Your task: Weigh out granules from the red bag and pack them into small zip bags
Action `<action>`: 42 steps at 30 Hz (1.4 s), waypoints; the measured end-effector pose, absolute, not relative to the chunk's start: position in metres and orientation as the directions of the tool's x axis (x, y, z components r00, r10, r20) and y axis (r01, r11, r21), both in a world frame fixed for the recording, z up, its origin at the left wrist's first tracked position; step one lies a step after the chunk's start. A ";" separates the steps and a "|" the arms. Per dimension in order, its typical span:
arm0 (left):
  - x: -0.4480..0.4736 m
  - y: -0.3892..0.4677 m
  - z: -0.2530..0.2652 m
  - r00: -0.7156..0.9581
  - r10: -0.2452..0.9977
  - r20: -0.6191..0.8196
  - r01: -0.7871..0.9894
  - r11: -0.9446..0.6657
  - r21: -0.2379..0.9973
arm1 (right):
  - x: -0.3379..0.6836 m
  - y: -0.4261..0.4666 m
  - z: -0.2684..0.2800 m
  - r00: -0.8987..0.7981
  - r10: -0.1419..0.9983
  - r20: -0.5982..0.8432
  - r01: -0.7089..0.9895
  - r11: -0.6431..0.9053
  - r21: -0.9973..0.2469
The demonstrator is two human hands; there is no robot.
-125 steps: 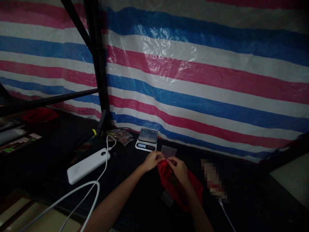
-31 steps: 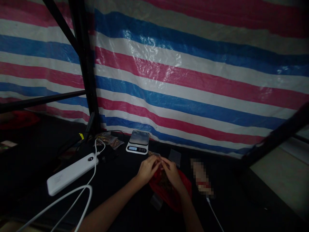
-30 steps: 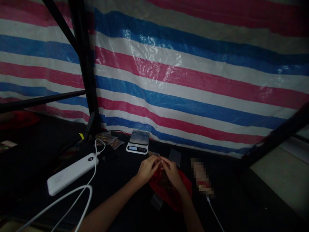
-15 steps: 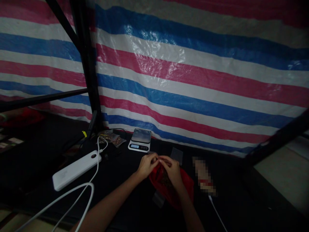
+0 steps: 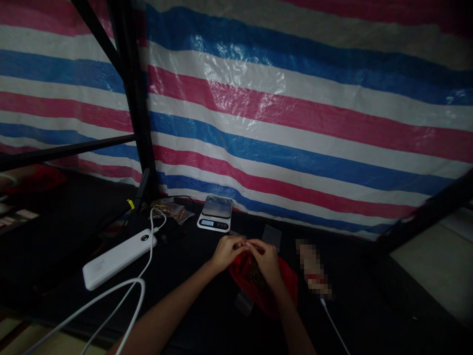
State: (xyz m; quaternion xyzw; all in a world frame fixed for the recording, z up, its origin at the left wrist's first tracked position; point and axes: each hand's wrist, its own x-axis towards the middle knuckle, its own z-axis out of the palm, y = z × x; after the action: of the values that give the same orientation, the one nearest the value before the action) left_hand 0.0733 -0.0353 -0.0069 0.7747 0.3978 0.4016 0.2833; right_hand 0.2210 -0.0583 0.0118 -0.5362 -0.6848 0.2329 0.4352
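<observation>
Hands (image 5: 226,254) drawn closer together, fingertips pinching small clear bag (image 5: 235,233).

Slanted the bare left forearm (image 5: 173,304) inward from the lower edge of view, and the bare right forearm (image 5: 288,310) more steeply. Held the left hand (image 5: 225,253) and right hand (image 5: 267,259) close together, backs upward, fingers (image 5: 257,242) bent. Pinched at thumb and forefinger, fingertips of the 2 touching or nearly so.

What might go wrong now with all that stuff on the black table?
The brown bits might spill if the open red container gets knocked. The left grip is near the scale, so it may bump it. The left arm could snag the looped white cable beside it.
</observation>
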 end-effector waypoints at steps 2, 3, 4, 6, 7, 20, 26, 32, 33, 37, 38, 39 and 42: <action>0.073 -0.036 -0.003 0.365 0.849 0.382 0.384 -0.511 0.769 | 0.221 -0.058 0.012 -0.038 0.934 0.355 0.541 0.318 -0.779; 0.073 -0.036 -0.002 0.368 0.851 0.374 0.384 -0.506 0.772 | 0.221 -0.058 0.011 -0.037 0.933 0.359 0.538 0.321 -0.779; 0.073 -0.037 -0.001 0.372 0.852 0.368 0.384 -0.502 0.775 | 0.221 -0.058 0.011 -0.037 0.932 0.361 0.533 0.324 -0.781; 0.073 -0.038 0.001 0.385 0.847 0.367 0.380 -0.508 0.773 | 0.222 -0.058 0.012 -0.033 0.932 0.361 0.528 0.323 -0.785; 0.074 -0.038 0.001 0.391 0.842 0.371 0.377 -0.515 0.770 | 0.222 -0.058 0.012 -0.030 0.933 0.359 0.530 0.319 -0.786; 0.078 -0.043 -0.001 0.328 0.851 0.409 0.470 -0.523 0.711 | 0.219 -0.060 0.016 -0.004 0.933 0.359 0.702 0.258 -0.664; 0.074 -0.039 0.001 0.267 0.864 0.426 0.495 -0.502 0.709 | 0.227 -0.062 0.021 0.046 0.904 0.426 0.825 0.206 -0.526; 0.070 -0.043 0.005 0.271 0.853 0.447 0.476 -0.522 0.708 | 0.237 -0.064 0.027 0.014 0.913 0.407 0.798 0.235 -0.555; 0.071 -0.045 0.005 0.281 0.848 0.449 0.465 -0.529 0.710 | 0.235 -0.065 0.028 0.006 0.913 0.409 0.786 0.248 -0.567; 0.072 -0.048 0.005 0.319 0.831 0.457 0.430 -0.556 0.711 | 0.228 -0.068 0.027 -0.047 0.913 0.405 0.779 0.287 -0.557; 0.073 -0.048 0.005 0.327 0.827 0.458 0.427 -0.561 0.709 | 0.227 -0.069 0.026 -0.065 0.914 0.401 0.789 0.293 -0.541; 0.073 -0.048 0.004 0.332 0.824 0.459 0.426 -0.565 0.706 | 0.226 -0.068 0.025 -0.078 0.914 0.398 0.800 0.295 -0.522; 0.073 -0.048 0.004 0.342 0.820 0.458 0.427 -0.570 0.702 | 0.229 -0.066 0.023 -0.090 0.921 0.378 0.827 0.280 -0.488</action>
State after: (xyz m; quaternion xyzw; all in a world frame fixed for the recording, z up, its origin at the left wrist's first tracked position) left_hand 0.0732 -0.0479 0.0037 0.7839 0.3978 0.4129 0.2380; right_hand 0.2287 -0.0655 0.0227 -0.5952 -0.7343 0.0745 0.3178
